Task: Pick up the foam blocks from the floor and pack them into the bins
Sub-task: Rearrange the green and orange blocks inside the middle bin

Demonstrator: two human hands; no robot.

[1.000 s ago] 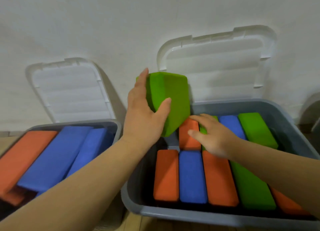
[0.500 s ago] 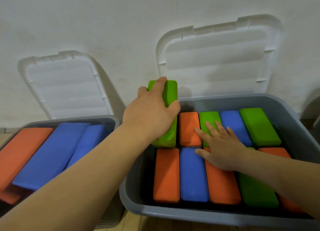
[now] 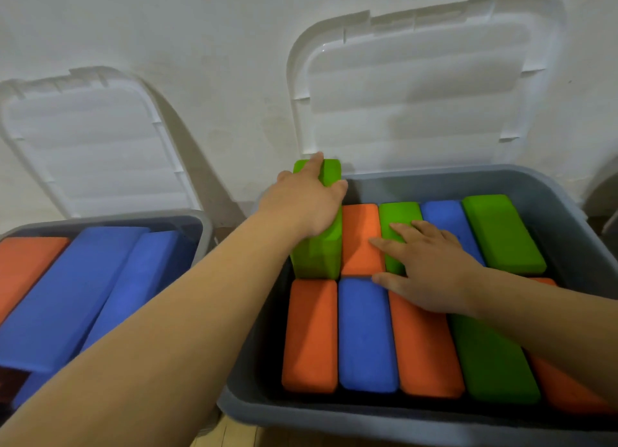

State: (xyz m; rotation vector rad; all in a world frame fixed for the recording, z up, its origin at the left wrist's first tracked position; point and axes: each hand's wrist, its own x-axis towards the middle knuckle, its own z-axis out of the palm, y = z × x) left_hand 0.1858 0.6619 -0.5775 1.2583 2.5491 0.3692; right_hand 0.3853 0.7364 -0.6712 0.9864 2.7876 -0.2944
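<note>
A strip of wooden floor (image 3: 230,436) is being shown at the view's 6 o'clock edge. Just beyond it, the right bin (image 3: 368,420), grey, is being filled with foam blocks lying flat in two rows.

In the nearer row, running from 9 to 3 o'clock, a near orange block (image 3: 309,336), a near blue block (image 3: 366,336), a second orange block (image 3: 424,353), a long green block (image 3: 491,359) and a partly hidden orange block (image 3: 568,389) are being packed side by side.

The right hand (image 3: 431,269) is being rested flat where the rows meet, fingers straight and spread, grasping nothing. Its fingertips are lying on the far orange block (image 3: 359,239) and the far green block (image 3: 398,219).

At the bin's 10 o'clock corner, the upright green block (image 3: 317,256) is being grasped by the left hand (image 3: 304,205), fingers and thumb wrapped over its top. It is standing on edge inside the bin, touching the far orange block and rising above the rim.

At 9 o'clock, the left bin (image 3: 204,232) is being seen holding tilted orange and blue blocks.

Farthest, two white lids (image 3: 418,88) are being leaned against the wall (image 3: 200,28).
</note>
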